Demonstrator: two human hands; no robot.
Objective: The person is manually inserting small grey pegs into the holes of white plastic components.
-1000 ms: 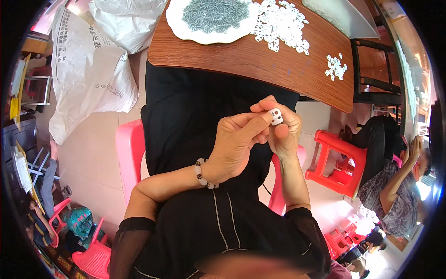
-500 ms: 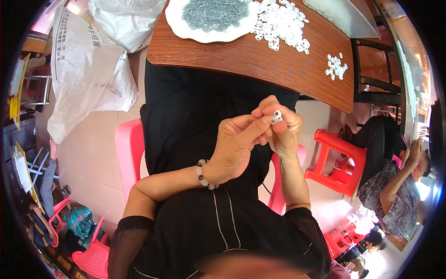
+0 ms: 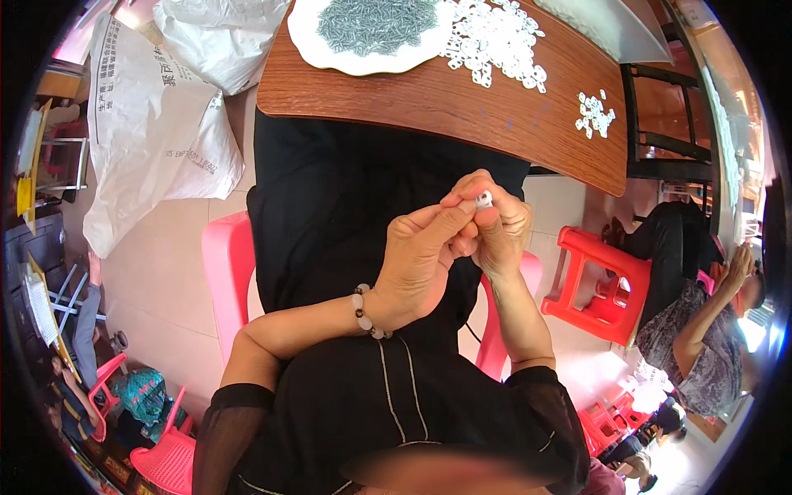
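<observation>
Here, fingers (image 3: 452,223) of the left hand (image 3: 415,266) and right hand (image 3: 501,241) pinch a small white piece (image 3: 484,199) between their tips.

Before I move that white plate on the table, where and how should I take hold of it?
Probably by the bare rim of the white plate, gripping left and right, coming from the near edge of the table. The wavy rim stands clear of the heaped grey pieces filling the middle; those look loose, so keep it level.
</observation>
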